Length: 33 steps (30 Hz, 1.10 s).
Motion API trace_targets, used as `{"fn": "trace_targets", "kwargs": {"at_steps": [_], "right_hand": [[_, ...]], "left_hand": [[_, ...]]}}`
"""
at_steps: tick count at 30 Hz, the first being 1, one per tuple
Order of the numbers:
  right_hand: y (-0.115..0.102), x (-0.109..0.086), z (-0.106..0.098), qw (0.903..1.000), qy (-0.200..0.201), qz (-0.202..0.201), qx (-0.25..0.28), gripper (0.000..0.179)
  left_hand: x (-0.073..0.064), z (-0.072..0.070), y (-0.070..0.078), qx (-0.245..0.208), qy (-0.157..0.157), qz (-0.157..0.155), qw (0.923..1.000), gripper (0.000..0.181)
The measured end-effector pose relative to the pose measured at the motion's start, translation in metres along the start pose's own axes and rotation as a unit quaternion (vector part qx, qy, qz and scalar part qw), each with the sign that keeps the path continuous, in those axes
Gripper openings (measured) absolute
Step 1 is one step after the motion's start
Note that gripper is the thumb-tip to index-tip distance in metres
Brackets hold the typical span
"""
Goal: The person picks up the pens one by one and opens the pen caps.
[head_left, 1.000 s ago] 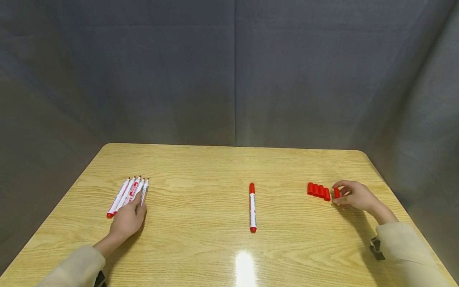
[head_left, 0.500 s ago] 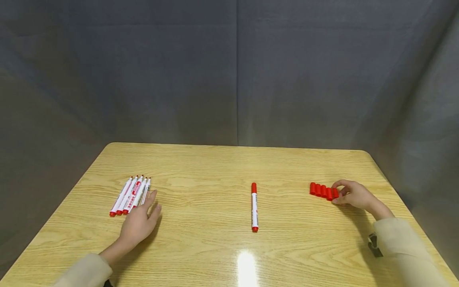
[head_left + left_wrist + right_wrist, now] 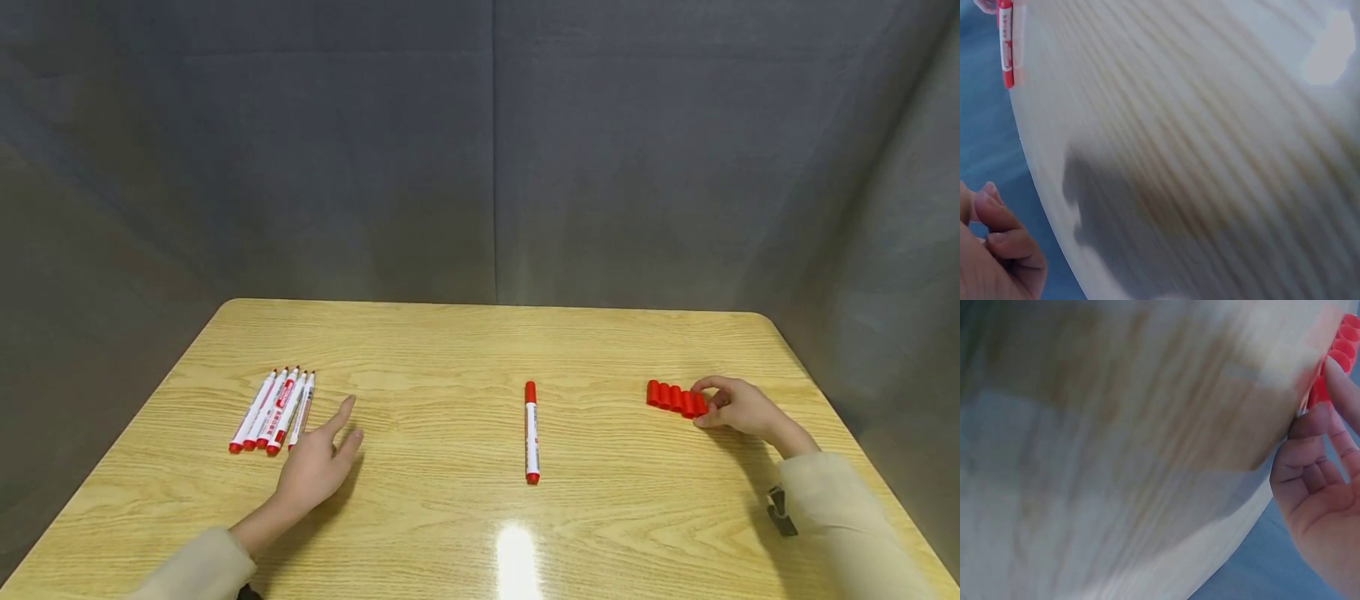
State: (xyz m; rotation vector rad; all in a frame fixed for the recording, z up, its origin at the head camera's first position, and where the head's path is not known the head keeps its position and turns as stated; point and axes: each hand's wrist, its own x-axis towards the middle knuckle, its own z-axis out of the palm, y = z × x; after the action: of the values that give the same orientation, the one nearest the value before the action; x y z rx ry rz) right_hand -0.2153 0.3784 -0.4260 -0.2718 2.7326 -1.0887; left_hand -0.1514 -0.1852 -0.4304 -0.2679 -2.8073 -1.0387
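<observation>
My left hand hovers over the table, index finger and thumb extended, holding nothing. To its left lie several uncapped red markers side by side, red tips pointing away. On the right, several red marker caps form a slanted row. My right hand pinches the cap at the row's near right end, which lies against its neighbour. The right wrist view shows the fingers on this cap, partly covering it. A capped red marker lies alone between the hands, cap end away.
The wooden table has rounded far corners, and a dark grey curtain hangs behind it. Light glares off the tabletop near the front middle.
My left hand has let go of the rightmost uncapped marker and moved right and nearer. My right hand has slid the end cap left against the row.
</observation>
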Motion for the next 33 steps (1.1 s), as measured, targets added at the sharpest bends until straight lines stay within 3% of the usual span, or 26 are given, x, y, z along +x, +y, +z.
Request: {"fn": "trace_targets", "kwargs": {"at_steps": [5,13,21,25,33], "right_hand": [[-0.005,-0.005,-0.002,0.9998,0.017,-0.002,0.005,0.055],[-0.01,-0.01,-0.004,0.9977,0.017,-0.01,0.065,0.058],[-0.009,-0.013,-0.004,0.9955,0.027,0.009,0.09,0.061],[-0.006,-0.014,-0.004,0.9954,0.03,0.012,0.091,0.061],[-0.003,-0.015,-0.004,0.9911,0.036,0.008,0.128,0.059]], "left_hand": [[0.003,0.007,0.008,-0.015,0.002,0.007,0.9999,0.053],[0.008,0.019,0.02,-0.072,-0.017,0.003,0.9972,0.054],[0.012,0.033,0.035,-0.116,-0.03,0.016,0.9927,0.055],[0.017,0.045,0.046,-0.152,-0.046,0.033,0.9867,0.058],[0.025,0.073,0.073,-0.217,-0.113,0.028,0.9691,0.069]]}}
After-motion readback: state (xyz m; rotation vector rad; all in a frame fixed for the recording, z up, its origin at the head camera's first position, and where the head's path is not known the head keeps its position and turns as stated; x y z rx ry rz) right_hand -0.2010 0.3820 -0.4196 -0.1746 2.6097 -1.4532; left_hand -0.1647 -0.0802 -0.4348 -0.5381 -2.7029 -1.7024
